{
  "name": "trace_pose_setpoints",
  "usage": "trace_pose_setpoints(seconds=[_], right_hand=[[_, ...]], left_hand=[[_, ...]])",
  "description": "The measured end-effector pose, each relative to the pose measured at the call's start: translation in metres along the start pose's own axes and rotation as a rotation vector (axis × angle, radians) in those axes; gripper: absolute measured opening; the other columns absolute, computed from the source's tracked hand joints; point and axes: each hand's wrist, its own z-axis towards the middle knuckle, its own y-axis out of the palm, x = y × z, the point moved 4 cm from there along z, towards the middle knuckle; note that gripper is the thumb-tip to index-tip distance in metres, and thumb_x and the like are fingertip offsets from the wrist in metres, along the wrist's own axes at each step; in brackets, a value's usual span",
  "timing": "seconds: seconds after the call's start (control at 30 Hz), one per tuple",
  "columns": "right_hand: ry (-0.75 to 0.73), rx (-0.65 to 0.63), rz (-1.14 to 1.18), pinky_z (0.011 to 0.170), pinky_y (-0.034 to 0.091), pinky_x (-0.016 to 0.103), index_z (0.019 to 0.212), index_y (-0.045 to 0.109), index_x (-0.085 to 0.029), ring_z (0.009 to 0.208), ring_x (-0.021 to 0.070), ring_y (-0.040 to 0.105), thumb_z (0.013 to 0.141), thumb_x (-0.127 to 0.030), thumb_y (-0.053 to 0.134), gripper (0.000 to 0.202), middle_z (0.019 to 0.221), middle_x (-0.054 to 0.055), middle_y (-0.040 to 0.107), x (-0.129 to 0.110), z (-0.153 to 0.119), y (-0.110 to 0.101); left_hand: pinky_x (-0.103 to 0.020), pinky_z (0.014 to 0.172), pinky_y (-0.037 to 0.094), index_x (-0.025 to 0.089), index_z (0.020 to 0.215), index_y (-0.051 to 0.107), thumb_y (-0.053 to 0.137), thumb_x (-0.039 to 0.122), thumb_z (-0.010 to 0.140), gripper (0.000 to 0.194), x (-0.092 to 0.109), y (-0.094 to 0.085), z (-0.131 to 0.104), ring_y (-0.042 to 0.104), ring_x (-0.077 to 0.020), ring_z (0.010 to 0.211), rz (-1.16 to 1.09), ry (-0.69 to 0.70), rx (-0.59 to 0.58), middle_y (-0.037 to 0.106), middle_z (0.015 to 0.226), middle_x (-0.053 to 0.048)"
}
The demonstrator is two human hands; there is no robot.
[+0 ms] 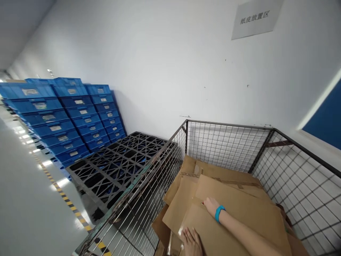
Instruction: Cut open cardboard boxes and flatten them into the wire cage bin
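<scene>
- Left hand (191,242) is lying flat, fingers spread open, on a flattened brown cardboard sheet (239,220).
- Right hand (211,205) is pressing the same sheet; fingers' closure hidden, cannot tell.
- Sheets are resting inside a wire mesh cage (301,185).

wall sign (255,18) reads 纸皮放置区, crate labels (55,128) illegible

two bare hands, left (192,242) and right (210,205), one blue wristband (219,212), one wire mesh cage (306,188) of several flattened cardboard sheets (237,206), three stacks of blue crates (61,121), one stack of black pallets (117,163), one wall sign (255,17)
</scene>
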Motion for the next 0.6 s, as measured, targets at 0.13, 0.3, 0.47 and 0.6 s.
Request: trace_pose_setpoints(seconds=[0.13, 0.3, 0.47, 0.6], right_hand=[[0.079, -0.090, -0.070, 0.083, 0.056, 0.039, 0.105, 0.064, -0.015, 0.093, 0.0178, 0.065, 0.095, -0.034, 0.060, 0.022, 0.105, 0.005, 0.067, 0.025, -0.028, 0.012], [0.190, -0.157, -0.125, 0.086, 0.056, 0.040, 0.102, 0.065, -0.014, 0.095, 0.0183, 0.065, 0.095, -0.031, 0.060, 0.019, 0.105, 0.005, 0.067, 0.079, -0.088, 0.026], [0.337, -0.184, -0.155, 0.083, 0.057, 0.038, 0.096, 0.065, -0.014, 0.089, 0.0166, 0.066, 0.095, -0.030, 0.061, 0.016, 0.098, 0.004, 0.068, 0.140, -0.174, 0.043], [0.444, -0.114, -0.131, 0.076, 0.056, 0.034, 0.092, 0.065, -0.014, 0.081, 0.0145, 0.065, 0.095, -0.031, 0.060, 0.019, 0.090, 0.002, 0.068, 0.182, -0.253, 0.046]], left_hand=[[-0.061, 0.117, 0.018, 0.005, 0.145, 0.037, 0.073, 0.053, 0.067, 0.098, 0.002, -0.002, -0.003, 0.032, -0.0437, 0.140, 0.091, -0.012, -0.017, 0.037, 0.147, -0.033], [-0.061, 0.114, 0.017, 0.003, 0.145, 0.036, 0.074, 0.042, 0.071, 0.092, 0.003, -0.005, 0.003, 0.037, -0.0437, 0.139, 0.192, -0.003, 0.001, 0.040, 0.145, -0.035], [-0.064, 0.109, 0.019, -0.002, 0.143, 0.040, 0.075, 0.032, 0.069, 0.089, 0.009, -0.008, 0.008, 0.043, -0.0473, 0.134, 0.247, 0.013, -0.001, 0.043, 0.141, -0.039], [-0.060, 0.106, 0.023, -0.005, 0.139, 0.044, 0.072, 0.023, 0.068, 0.081, 0.011, -0.016, 0.010, 0.045, -0.0462, 0.132, 0.258, 0.041, 0.000, 0.046, 0.137, -0.041]])
